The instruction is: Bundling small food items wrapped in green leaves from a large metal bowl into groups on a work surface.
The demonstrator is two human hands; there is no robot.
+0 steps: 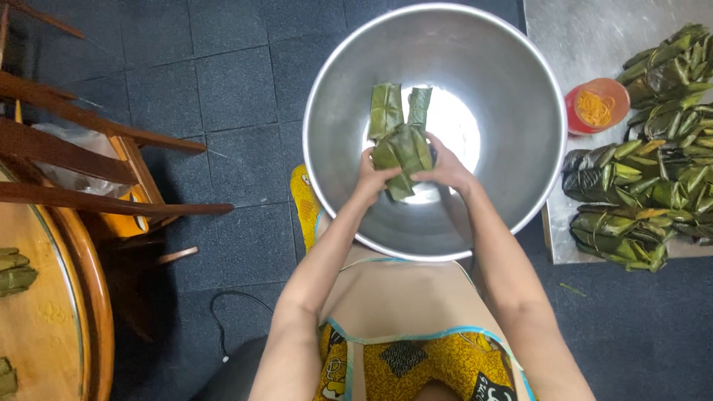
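Head view: a leaf parcel (402, 152) is being gripped closed by both hands, left (369, 177) and right (448, 169), over the bowl (520, 148), keeping folds tight.

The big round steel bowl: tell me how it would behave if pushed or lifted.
The big round steel bowl would probably rock or tip when pushed, since its walls curve down to a small base. Its smooth, shiny metal looks slippery. It seems light for its size: only the green leaf-wrapped parcel is over it, held by the left hand and right hand.
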